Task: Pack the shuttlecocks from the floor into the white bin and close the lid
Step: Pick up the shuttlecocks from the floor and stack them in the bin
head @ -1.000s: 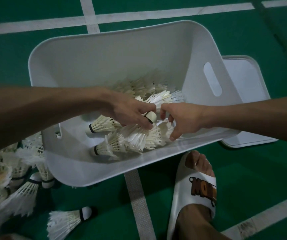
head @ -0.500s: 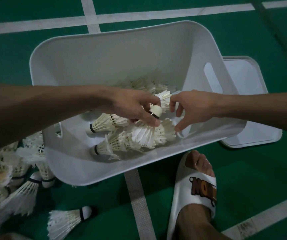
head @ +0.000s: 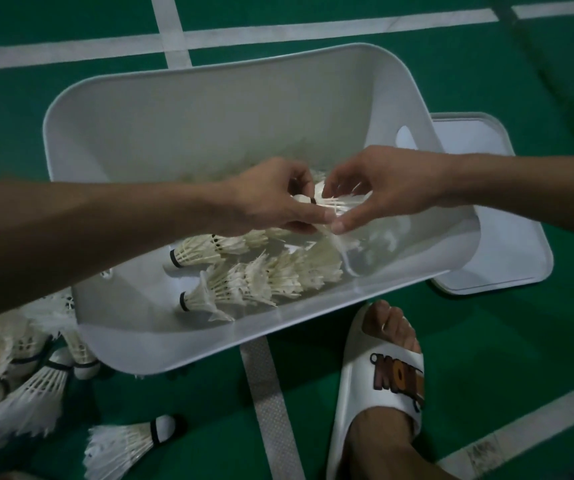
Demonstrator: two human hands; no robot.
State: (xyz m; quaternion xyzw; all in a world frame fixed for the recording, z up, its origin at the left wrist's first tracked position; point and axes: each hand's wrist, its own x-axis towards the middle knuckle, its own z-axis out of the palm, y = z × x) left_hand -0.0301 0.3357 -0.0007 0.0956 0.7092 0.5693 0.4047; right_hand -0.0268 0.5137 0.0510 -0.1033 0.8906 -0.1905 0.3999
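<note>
The white bin [head: 188,143] stands open on the green court floor. Inside it lie rows of stacked white shuttlecocks [head: 261,278]. Above them, in the bin's middle, my left hand [head: 268,199] and my right hand [head: 379,188] meet on one shuttlecock [head: 327,202]. The left hand's fingers curl round its cork end. The right hand pinches its feather end. Several more shuttlecocks [head: 25,389] lie heaped on the floor at the lower left, one [head: 122,445] apart near the bottom edge. The white lid [head: 507,237] lies flat on the floor right of the bin.
My foot in a white slipper [head: 379,386] stands just in front of the bin's near right corner. White court lines [head: 271,410] cross the green floor under and behind the bin.
Both hands have risen and moved toward the bin's middle. The right hand, which held nothing a second ago, now pinches the feathers of the shuttlecock that the left hand holds.
</note>
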